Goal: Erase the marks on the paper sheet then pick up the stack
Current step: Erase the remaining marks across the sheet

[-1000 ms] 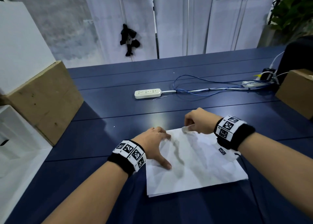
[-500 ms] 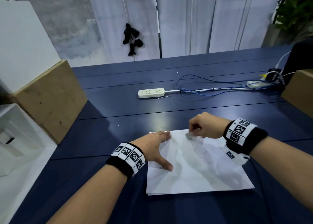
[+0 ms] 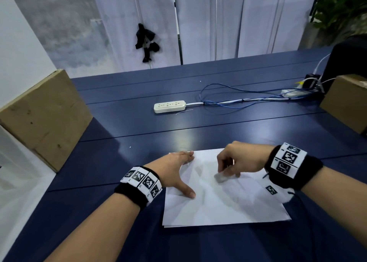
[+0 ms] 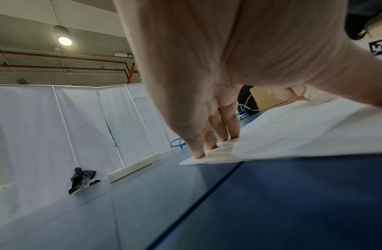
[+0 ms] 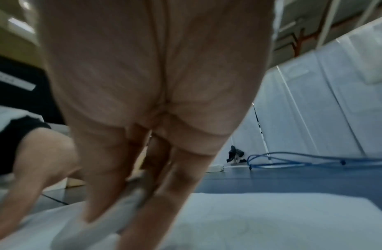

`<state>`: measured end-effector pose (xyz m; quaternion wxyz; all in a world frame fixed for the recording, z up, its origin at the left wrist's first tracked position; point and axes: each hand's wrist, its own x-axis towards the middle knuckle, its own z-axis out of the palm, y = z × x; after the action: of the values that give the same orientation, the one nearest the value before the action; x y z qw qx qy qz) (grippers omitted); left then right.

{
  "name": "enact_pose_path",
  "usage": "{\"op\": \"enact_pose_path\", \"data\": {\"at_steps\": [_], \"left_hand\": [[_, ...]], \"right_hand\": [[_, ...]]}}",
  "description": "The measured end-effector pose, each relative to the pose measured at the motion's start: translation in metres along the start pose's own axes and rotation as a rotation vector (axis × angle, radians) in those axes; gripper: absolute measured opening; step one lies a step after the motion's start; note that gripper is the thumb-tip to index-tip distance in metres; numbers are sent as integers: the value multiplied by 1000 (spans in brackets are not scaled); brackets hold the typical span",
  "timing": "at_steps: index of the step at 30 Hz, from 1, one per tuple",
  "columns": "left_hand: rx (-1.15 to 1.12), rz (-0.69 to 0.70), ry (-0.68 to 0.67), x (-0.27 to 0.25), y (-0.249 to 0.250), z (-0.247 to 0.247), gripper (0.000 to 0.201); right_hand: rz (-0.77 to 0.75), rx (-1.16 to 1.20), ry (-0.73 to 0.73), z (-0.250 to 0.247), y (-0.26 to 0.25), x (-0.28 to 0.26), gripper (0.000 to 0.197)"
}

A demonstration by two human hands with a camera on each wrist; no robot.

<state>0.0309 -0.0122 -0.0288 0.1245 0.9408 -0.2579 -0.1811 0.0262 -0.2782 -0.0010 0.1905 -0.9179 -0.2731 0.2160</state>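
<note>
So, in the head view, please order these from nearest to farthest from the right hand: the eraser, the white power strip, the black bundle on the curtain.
1. eraser: pinched in the right hand, on the paper.
2. white power strip: mid-table, beyond the hands.
3. black bundle: hanging on the curtain behind the table.

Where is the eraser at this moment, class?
In the head view the eraser is pinched in the right hand, pressed on the upper middle of the paper sheet, right of the left hand that rests flat on the sheet.

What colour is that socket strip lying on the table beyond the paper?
The power strip is off-white, cream-tinged, with a white cord. The head view shows it best.
</note>
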Motion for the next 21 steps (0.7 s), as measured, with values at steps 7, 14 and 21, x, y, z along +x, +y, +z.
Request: {"op": "enact_pose_path", "data": {"at_steps": [7,14,21], "left_hand": [[-13,-9,-1,0,0,0,132],[7,0,-11,1,-2,2,131],[16,-6,-14,3,-5,3,135]], "right_hand": [[111,-130,241,-18,13,26,26],[-2,21,-66,-1,0,3,29],[175,-67,207,-16,16,24,11]]}}
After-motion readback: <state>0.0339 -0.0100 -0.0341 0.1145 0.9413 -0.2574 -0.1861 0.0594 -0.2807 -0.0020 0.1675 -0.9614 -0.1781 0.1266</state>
